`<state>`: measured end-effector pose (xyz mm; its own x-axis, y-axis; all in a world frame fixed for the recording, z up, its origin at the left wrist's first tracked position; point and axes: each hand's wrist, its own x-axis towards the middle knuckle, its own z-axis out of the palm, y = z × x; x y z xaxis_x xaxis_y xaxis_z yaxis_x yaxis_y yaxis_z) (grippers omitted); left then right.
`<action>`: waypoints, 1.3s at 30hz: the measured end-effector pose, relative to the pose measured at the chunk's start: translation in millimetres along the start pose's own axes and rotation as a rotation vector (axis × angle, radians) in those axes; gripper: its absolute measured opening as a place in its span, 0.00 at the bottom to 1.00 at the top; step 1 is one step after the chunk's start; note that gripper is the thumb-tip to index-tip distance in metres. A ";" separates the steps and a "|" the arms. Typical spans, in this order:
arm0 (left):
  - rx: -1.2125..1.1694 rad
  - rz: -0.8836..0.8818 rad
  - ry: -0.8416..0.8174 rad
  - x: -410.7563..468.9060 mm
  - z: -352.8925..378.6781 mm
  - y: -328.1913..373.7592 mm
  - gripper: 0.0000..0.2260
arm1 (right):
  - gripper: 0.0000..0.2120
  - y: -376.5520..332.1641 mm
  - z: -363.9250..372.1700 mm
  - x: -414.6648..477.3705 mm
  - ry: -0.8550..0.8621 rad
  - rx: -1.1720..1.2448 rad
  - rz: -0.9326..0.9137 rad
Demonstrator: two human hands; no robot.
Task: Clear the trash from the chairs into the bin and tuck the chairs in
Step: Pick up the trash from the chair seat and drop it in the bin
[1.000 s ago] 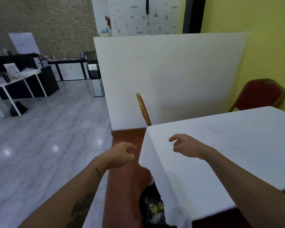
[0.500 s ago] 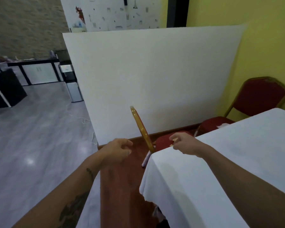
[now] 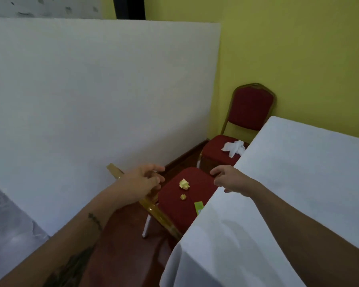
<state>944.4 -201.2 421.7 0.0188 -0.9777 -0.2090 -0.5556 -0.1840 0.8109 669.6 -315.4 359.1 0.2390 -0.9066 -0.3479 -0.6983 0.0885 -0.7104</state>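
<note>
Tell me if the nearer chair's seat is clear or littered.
Littered: a large yellow wad, a small yellow wad and a green slip lie on the red seat.

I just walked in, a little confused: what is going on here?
A person is clearing trash from chairs. The left hand is at the near chair's gold back; a grip is unclear. The empty right hand reaches over its seat, where two yellow wads and a green slip lie. A white tissue lies on the far chair.
</note>
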 end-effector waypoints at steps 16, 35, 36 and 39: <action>0.343 0.004 -0.589 284.9 -7.1 -56.9 0.17 | 0.16 25.2 91.9 164.3 0.046 0.212 0.437; 0.794 0.361 -0.720 545.5 212.8 -315.6 0.40 | 0.39 209.4 236.8 325.8 0.116 0.062 0.868; 0.794 0.357 -0.749 547.4 220.2 -322.6 0.41 | 0.41 215.7 240.7 329.3 0.110 0.026 0.862; 0.850 0.391 -0.804 542.8 232.8 -331.7 0.43 | 0.42 221.1 247.6 334.4 0.085 -0.135 0.830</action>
<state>945.4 -647.4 -88.0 -0.6198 -0.5571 -0.5527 -0.7786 0.5247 0.3442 762.3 -496.8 -65.8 -0.4352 -0.5974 -0.6736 -0.7007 0.6945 -0.1634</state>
